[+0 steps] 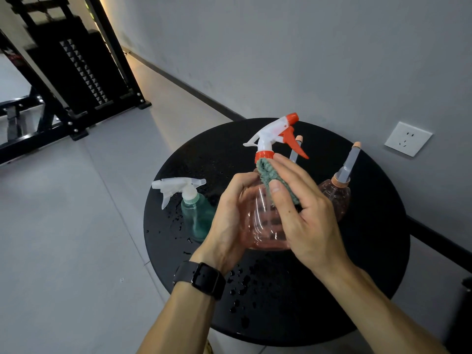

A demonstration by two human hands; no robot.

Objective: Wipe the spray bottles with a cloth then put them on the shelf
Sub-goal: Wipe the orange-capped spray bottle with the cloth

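Note:
A round pink see-through spray bottle (265,221) with a white and orange trigger head is held above the black round table (370,264). My left hand (229,221) grips its body from the left. My right hand (301,213) holds a folded grey-green cloth (270,175) between thumb and fingers, pressed against the bottle's shoulder just under the orange collar. A green spray bottle (196,213) with a white trigger stands on the table to the left. A pink bottle (337,198) with a straight grey nozzle stands at the right, and another such nozzle (296,149) pokes up behind the held bottle.
Water drops lie on the table's left and front parts. A black metal shelf frame (84,72) stands on the floor at the far left. A grey wall with a white socket (408,138) runs behind the table. Pale floor tiles lie to the left.

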